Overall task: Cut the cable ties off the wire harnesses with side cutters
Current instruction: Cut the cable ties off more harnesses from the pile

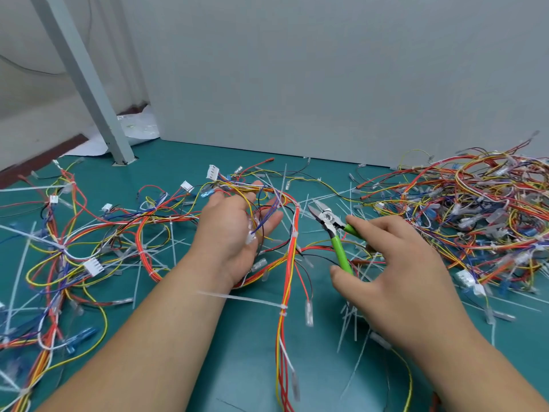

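Head view: your right hand (395,269) grips the side cutters (334,230), jaws apart; your left hand (234,233) lies open, cradling harness wires (269,207). Next, judge the nearest cable tie (294,234) and nip it.

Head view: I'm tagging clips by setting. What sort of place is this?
Likely a workshop or factory rework station: a green surface strewn with wire harnesses and loose cable ties, with green-handled side cutters in the right hand.
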`<state>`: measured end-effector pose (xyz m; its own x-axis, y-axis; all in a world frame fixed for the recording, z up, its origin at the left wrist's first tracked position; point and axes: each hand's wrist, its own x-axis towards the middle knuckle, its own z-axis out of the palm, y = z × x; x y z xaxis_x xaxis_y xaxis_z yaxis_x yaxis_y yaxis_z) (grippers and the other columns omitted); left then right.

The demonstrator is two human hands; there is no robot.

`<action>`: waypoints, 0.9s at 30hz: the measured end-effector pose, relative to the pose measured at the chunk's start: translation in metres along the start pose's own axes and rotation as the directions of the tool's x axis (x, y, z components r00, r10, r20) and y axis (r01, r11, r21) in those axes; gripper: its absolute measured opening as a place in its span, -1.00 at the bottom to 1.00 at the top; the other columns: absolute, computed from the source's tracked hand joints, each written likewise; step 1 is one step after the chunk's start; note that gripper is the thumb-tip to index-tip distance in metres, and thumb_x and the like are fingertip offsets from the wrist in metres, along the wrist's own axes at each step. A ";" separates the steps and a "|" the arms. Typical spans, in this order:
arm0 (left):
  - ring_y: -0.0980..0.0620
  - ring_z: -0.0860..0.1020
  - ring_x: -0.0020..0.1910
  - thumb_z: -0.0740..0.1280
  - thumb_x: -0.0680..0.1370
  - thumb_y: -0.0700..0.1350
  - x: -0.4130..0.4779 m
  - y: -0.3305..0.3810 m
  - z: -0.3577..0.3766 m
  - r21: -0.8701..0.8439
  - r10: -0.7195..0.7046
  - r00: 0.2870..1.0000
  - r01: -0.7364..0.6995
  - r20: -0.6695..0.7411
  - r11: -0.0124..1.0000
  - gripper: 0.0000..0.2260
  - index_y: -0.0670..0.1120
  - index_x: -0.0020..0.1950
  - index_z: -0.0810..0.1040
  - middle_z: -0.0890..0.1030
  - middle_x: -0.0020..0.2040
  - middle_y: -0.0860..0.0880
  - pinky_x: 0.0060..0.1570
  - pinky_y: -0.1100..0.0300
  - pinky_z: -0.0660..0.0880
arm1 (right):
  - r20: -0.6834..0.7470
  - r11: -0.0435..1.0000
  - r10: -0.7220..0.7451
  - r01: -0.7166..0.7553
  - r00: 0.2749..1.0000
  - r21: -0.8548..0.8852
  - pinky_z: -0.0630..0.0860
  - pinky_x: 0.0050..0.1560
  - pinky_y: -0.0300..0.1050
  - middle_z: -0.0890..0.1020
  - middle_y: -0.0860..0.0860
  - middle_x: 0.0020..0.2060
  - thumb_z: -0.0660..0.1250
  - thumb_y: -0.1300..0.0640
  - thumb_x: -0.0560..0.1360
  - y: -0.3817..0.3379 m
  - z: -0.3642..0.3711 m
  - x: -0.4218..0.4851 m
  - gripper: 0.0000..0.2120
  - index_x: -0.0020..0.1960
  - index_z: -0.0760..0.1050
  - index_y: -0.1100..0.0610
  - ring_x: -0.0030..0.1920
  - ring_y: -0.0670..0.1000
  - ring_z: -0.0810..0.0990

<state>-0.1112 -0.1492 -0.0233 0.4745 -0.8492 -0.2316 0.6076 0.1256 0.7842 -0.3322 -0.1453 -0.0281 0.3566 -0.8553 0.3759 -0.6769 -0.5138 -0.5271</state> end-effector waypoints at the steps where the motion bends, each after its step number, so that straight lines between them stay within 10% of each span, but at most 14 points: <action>1: -0.17 0.73 -0.02 0.20 0.64 -0.32 -0.001 0.000 0.000 0.005 0.037 0.999 -0.037 0.000 0.999 -0.79 -0.15 0.24 0.47 0.63 0.13 -0.19 -0.19 0.03 0.68 | -0.009 1.000 -0.006 0.005 1.000 -0.031 0.42 0.02 -0.20 0.51 -0.22 0.05 0.57 -0.08 0.32 -0.001 0.000 -0.001 -0.36 0.39 0.57 -0.06 0.03 -0.14 0.50; 27: -0.05 0.73 -0.03 0.32 0.59 -0.39 -0.015 -0.010 0.006 0.296 0.331 0.910 -0.398 0.251 0.868 -0.70 -0.01 0.16 0.42 0.63 0.28 0.06 -0.11 0.12 0.67 | 0.062 0.976 -0.021 0.034 0.998 -0.217 0.56 -0.06 -0.04 0.55 -0.24 0.05 0.48 -0.13 0.40 -0.003 -0.004 -0.003 -0.48 0.36 0.57 -0.19 -0.07 -0.05 0.57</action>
<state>-0.1280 -0.1404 -0.0239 0.4729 -0.8596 0.1934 0.1504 0.2950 0.9436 -0.3342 -0.1409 -0.0242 0.4098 -0.8469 0.3388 -0.7878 -0.5158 -0.3365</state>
